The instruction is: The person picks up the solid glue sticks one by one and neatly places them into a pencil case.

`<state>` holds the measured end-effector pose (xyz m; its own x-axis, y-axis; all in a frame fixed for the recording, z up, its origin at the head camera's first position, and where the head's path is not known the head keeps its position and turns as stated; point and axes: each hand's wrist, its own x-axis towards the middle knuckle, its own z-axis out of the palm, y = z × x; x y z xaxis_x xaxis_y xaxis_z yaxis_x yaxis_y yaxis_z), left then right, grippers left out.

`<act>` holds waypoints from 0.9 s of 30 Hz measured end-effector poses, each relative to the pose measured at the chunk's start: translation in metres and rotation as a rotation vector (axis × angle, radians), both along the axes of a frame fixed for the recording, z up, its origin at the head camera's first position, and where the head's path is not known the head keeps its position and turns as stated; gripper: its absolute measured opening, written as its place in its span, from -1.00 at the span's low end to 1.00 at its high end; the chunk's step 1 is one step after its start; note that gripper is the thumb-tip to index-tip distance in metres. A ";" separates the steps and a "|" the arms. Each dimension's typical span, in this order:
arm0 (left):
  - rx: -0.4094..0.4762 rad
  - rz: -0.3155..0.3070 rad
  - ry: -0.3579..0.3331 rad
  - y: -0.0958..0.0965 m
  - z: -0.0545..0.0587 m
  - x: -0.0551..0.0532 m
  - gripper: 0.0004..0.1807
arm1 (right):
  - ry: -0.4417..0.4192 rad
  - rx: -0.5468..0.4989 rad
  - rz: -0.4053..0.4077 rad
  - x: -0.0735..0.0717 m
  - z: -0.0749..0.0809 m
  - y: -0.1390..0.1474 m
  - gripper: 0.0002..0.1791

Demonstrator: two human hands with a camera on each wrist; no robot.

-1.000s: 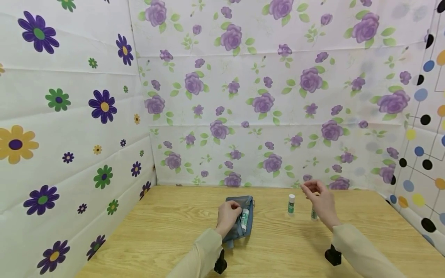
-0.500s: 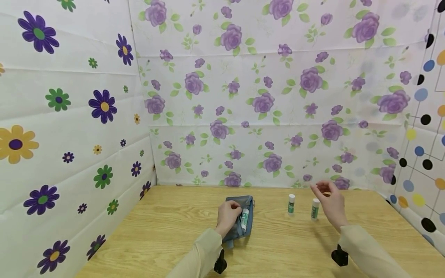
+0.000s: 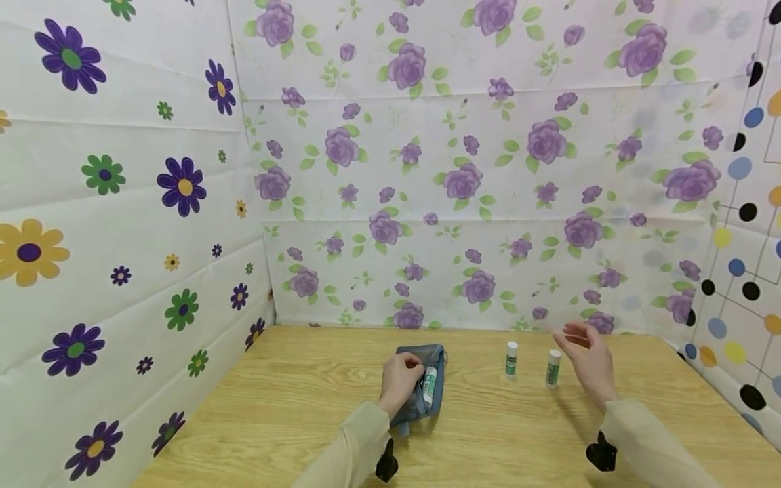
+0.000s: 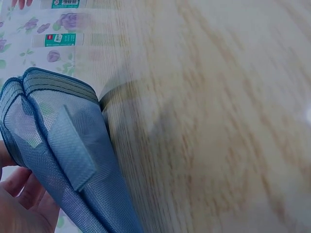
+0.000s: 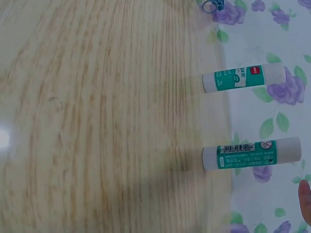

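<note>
Wooden table [image 3: 293, 413] — blue mesh pouch [image 3: 421, 400], two upright glue sticks [image 3: 511, 358].

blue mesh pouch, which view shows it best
The left wrist view: the blue mesh pouch fills the frame, weave and flap plain, held by the left hand. The head view shows it small, partly behind that hand. The right wrist view shows only a zipper ring.

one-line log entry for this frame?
left hand: grips mesh pouch | right hand: open beside glue sticks | table
</note>
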<state>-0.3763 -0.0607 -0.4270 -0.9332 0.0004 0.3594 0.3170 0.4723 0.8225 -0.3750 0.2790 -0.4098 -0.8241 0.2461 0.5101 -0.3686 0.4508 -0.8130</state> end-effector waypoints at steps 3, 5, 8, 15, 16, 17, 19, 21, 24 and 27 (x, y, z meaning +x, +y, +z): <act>-0.002 0.001 -0.003 0.000 -0.001 0.000 -0.93 | -0.028 -0.009 0.029 0.001 -0.002 0.002 -0.38; -0.003 0.000 -0.004 0.000 -0.001 0.000 -0.93 | -0.044 -0.016 0.044 0.000 -0.004 0.003 -0.33; -0.001 0.000 -0.004 0.000 -0.001 0.000 -0.93 | -0.071 -0.032 0.059 0.000 -0.006 0.005 -0.27; 0.001 0.007 0.006 -0.001 0.000 0.002 -0.93 | -0.087 -0.056 0.063 0.000 -0.012 0.008 -0.28; 0.000 0.008 0.007 -0.001 0.000 0.001 -0.93 | -0.092 -0.059 0.065 0.000 -0.013 0.008 -0.28; 0.000 0.009 0.008 -0.001 -0.001 0.001 -0.93 | -0.097 -0.061 0.069 0.000 -0.014 0.009 -0.27; 0.001 0.009 0.006 -0.001 -0.001 0.000 -0.94 | -0.109 -0.070 0.083 0.001 -0.016 0.010 -0.26; 0.006 0.009 0.004 -0.001 -0.001 0.001 -0.94 | -0.112 -0.079 0.102 0.002 -0.018 0.010 -0.25; 0.016 0.002 0.023 -0.001 -0.001 0.002 -0.93 | -0.109 -0.102 0.137 0.003 -0.020 0.011 -0.24; 0.019 -0.008 0.062 -0.002 -0.001 0.003 -0.93 | -0.105 -0.131 0.165 0.003 -0.022 0.010 -0.26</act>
<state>-0.3736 -0.0630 -0.4280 -0.9092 0.0004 0.4165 0.3713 0.4536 0.8101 -0.3717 0.2887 -0.4319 -0.9056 0.1619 0.3921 -0.3390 0.2796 -0.8983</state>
